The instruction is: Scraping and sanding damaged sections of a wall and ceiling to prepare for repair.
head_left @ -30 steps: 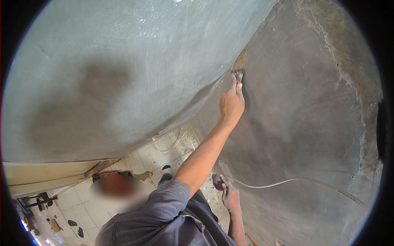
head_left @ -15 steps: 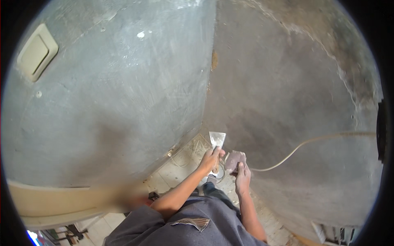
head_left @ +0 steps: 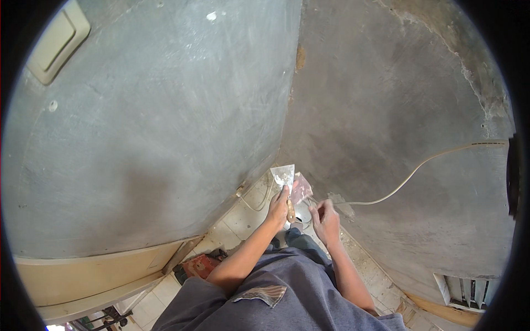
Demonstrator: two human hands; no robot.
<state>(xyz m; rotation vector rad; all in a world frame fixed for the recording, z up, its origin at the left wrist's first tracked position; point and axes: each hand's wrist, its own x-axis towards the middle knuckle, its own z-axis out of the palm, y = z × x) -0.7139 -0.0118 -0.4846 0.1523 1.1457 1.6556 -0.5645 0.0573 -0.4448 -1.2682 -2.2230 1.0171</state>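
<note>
My left hand [head_left: 277, 208] is closed around the wooden handle of a putty knife [head_left: 284, 174], its whitish-smeared metal blade pointing up. Behind that hand's fingers shows a pinkish, dusty square piece [head_left: 301, 188], which looks like sandpaper; it seems pinched by the left fingertips. My right hand [head_left: 327, 220] is a little to the right, apart from the piece, with its fingers curled together. Whether anything lies inside the right fingers is hidden.
Two grey plastered walls meet in a corner ahead. A light switch [head_left: 58, 41] sits on the left wall, and a pale cable [head_left: 406, 185] runs along the right one. Below are dusty floor tiles [head_left: 223, 234], a cream panel [head_left: 99, 270] and a red object [head_left: 200, 266].
The pinkish piece has passed from my right hand to beside my left fingers. My right hand has drawn off it with curled fingers. The view has shifted slightly.
</note>
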